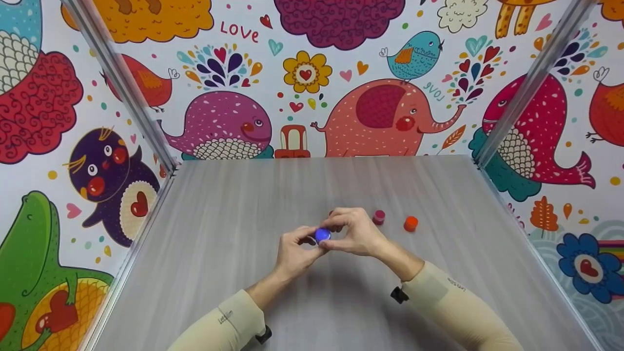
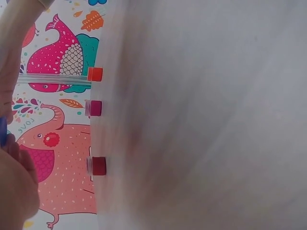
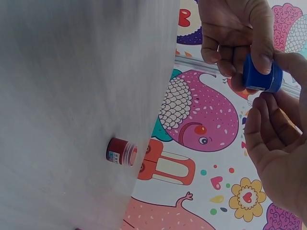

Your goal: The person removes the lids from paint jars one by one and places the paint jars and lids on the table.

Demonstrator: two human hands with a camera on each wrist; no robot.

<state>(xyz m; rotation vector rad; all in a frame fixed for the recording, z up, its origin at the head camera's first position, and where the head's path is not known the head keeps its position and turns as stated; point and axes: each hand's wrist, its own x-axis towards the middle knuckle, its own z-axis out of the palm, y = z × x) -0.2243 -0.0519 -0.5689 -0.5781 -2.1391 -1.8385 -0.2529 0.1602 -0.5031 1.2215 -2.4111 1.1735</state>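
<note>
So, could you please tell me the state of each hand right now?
Left hand: closed, holding the blue jar.
Right hand: closed, pinching the same blue jar.

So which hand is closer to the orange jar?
The right hand: it's to the left of the orange jar. The left hand is farther left, beyond the right one.

A person's right hand [image 1: 358,234] hides most of the dark red jar [image 3: 119,149] beyond the blue jar [image 1: 322,236] in the head view. The left-wrist frame's edge crops the blue jar and the left hand [image 1: 296,251] gripping it; the tabletop [image 2: 206,115] blurs. From the right wrist, the dark red jar's label [image 3: 113,157] is too small to read; the bottom edge clips a magenta jar [image 1: 379,217], well apart from the blue jar.
</note>
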